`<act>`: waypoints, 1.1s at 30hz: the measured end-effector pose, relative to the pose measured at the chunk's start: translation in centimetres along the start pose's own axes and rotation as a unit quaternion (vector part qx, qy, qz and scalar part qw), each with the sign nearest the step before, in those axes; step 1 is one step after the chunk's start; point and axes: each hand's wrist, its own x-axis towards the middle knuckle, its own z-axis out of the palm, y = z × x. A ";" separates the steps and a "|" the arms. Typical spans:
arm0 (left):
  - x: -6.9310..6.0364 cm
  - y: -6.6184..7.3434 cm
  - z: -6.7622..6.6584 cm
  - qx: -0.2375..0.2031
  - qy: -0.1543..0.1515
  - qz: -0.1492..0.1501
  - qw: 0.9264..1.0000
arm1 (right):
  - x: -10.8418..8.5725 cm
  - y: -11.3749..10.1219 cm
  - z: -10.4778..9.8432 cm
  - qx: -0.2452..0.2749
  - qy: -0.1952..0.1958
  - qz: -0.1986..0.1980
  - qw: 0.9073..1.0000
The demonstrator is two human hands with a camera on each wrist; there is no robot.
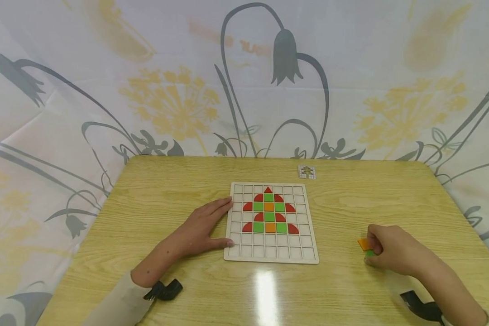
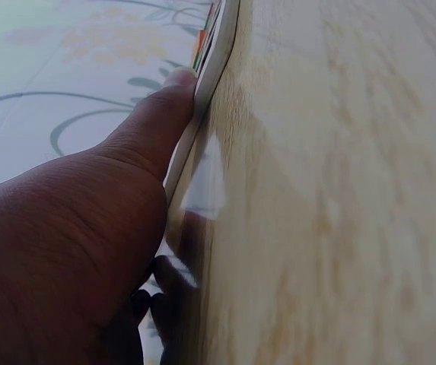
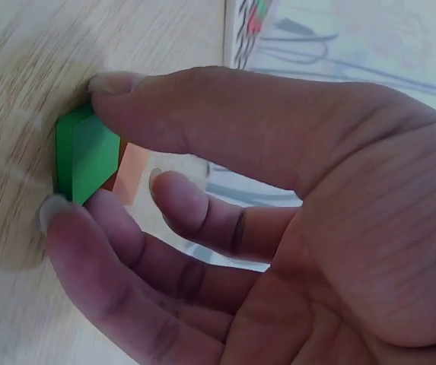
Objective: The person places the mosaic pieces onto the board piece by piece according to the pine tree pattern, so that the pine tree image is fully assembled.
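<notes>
A white grid board (image 1: 246, 251) lies on the table, bearing red, green and orange tiles set in a tree-like pattern. Along its left edge, my left hand (image 1: 197, 228) rests with fingers spread, fingertips and thumb touching the rim. The left wrist view shows that thumb (image 2: 153, 122) against the board's side. To the right of the board, my right hand (image 1: 397, 250) pinches green tile material (image 3: 96, 156) between thumb and finger, low over the table. An orange tile (image 1: 364, 244) sits against the green; whether it is gripped too, I cannot tell.
A small card (image 1: 307, 172) with a printed tree pattern lies behind the board near the table's (image 1: 179, 176) back edge. Behind the table hangs a flower-printed cloth (image 1: 171, 54). Black wrist mounts (image 1: 165, 290) sit on both arms.
</notes>
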 end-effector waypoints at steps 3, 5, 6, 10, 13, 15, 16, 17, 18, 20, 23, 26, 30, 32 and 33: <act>0.0 0.0 0.0 0.000 0.001 0.000 1.000 | -0.1 -0.2 0.1 -0.013 0.012 0.004 1.000; 0.0 -0.1 0.1 0.000 0.001 0.000 1.000 | -0.1 -0.3 0.2 -0.022 0.020 0.006 1.000; 0.0 -0.1 0.1 0.000 0.000 0.000 1.000 | -0.1 -0.3 0.3 -0.027 0.023 0.006 0.999; 0.0 -0.1 0.2 -0.001 0.000 -0.001 1.000 | -0.2 -0.5 0.4 -0.032 0.028 0.001 0.999; 0.0 -0.1 0.2 0.000 0.000 -0.001 1.000 | -0.2 -0.6 0.4 -0.033 0.026 0.001 0.999; 0.0 -0.1 0.2 0.000 0.000 -0.001 1.000 | -0.2 -0.6 0.4 -0.035 0.024 0.003 0.999; 0.0 -0.1 0.1 -0.001 0.000 -0.001 1.000 | -0.3 -0.6 0.5 -0.036 0.023 0.002 0.999; 0.0 -0.1 0.1 -0.001 0.001 -0.001 1.000 | -0.3 -0.6 0.5 -0.036 0.023 0.000 0.999; 0.0 -0.1 0.1 -0.001 0.001 -0.002 1.000 | -0.3 -0.6 0.5 -0.037 0.023 -0.002 0.999; 0.0 -0.1 0.1 -0.001 0.001 -0.002 1.000 | -0.4 -0.6 0.4 -0.038 0.026 -0.006 0.999; 0.0 -0.1 0.1 -0.002 0.002 -0.001 1.000 | -0.4 -0.8 0.4 -0.043 0.034 -0.013 0.998; 0.0 -0.1 0.1 -0.003 0.002 0.000 1.000 | -0.4 -0.9 0.4 -0.049 0.040 -0.016 0.998; -0.1 -0.1 0.1 -0.007 0.001 -0.002 1.000 | -0.4 -1.1 0.4 -0.053 0.043 -0.011 0.998; -0.1 -0.1 0.1 -0.007 0.001 -0.004 1.000 | -0.3 -1.1 0.4 -0.055 0.045 -0.008 0.997; -0.1 0.0 0.1 -0.008 0.001 -0.004 1.000 | -0.3 -1.2 0.4 -0.055 0.046 -0.006 0.997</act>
